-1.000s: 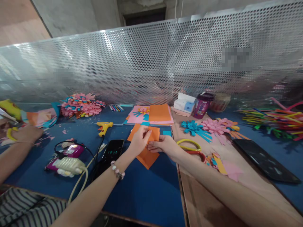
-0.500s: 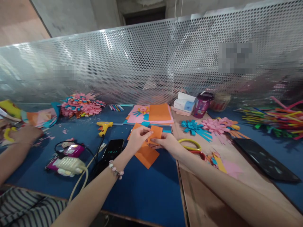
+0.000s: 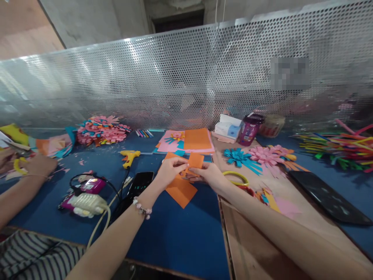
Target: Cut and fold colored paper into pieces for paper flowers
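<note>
Between my two hands is a small piece of orange paper (image 3: 196,160), held up above the blue table. My left hand (image 3: 171,171) pinches its left side, fingers closed. On the right side my right hand (image 3: 208,174) grips the same paper between thumb and fingers. Below them, more orange paper (image 3: 182,191) lies on the table, partly covered by my hands. Just beyond rests a stack of coloured sheets (image 3: 199,139), with a small paper flower (image 3: 177,136) on top.
Left of my arm are a yellow glue gun (image 3: 129,157), a phone (image 3: 140,184) and a power strip with cables (image 3: 89,203). Scissors (image 3: 237,177) and paper flowers (image 3: 265,159) lie to the right. A co-worker's hand (image 3: 40,165) holds yellow-handled scissors at far left.
My hands and the small orange paper have shifted very slightly to the right; both still hold it. The co-worker's hand has moved a little to the right.
</note>
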`<state>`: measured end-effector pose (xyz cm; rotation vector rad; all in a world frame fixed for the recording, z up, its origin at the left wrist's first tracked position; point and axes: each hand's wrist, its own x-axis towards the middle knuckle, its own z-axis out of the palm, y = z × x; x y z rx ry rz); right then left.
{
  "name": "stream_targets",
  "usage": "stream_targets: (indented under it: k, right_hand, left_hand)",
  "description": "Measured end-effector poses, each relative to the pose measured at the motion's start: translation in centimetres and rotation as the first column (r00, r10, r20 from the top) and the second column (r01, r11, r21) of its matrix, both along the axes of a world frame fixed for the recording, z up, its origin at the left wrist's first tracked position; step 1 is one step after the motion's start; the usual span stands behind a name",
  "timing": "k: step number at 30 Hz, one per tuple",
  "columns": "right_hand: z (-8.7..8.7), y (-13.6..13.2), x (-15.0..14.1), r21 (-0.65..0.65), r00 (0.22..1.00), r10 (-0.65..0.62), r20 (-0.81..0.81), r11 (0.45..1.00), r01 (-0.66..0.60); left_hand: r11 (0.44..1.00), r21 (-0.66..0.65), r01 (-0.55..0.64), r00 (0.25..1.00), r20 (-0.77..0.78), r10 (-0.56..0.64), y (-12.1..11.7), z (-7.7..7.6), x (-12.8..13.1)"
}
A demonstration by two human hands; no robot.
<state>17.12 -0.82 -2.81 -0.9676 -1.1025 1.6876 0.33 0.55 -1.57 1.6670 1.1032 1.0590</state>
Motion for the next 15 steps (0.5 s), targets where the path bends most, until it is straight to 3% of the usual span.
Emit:
stream_targets:
  k: [15]
  right_hand:
    - [0.04, 0.04, 0.31, 0.027, 0.999, 0.039, 0.012, 0.999, -0.04]
  left_hand:
    - [1.0, -0.024, -0.008, 1.0, -0.008, 0.007, -0.27, 0.45, -0.02]
